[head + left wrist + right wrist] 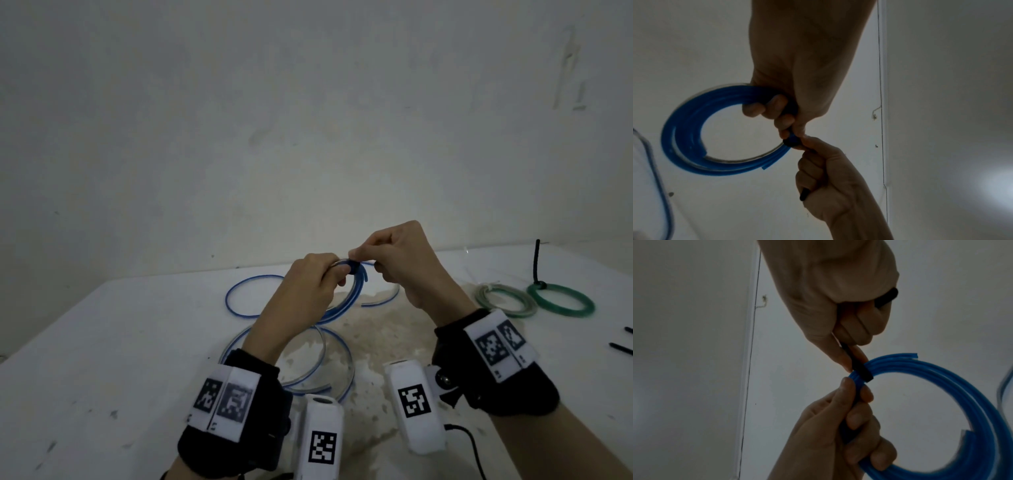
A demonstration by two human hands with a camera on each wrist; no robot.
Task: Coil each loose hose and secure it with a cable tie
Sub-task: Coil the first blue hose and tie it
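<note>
Right wrist view shows the right hand point(838, 308) curled round a black flat cable tie point(862, 371), thumb and forefinger pinching the strap just where it wraps the bundle, the tail end poking out past the knuckles. Directly below, the left hand point(851, 426) has its fingers closed round the coiled bright blue plastic hose point(953, 386), gripping the turns together beside the tie; two cut hose ends stick out free. In the head view both hands hold this coil up above the white table point(102, 342). Under them lie more loose hoses, clear with a blue stripe point(337, 359), not yet coiled. To the right sit a pale grey-green coil point(507, 301) and a dark green coil point(561, 303), the latter with a black tie standing up from it.

The step in hand looks like cinching the tie on the blue coil. Next likely calls for pulling the tail snug while the left grip keeps the turns from springing apart.
</note>
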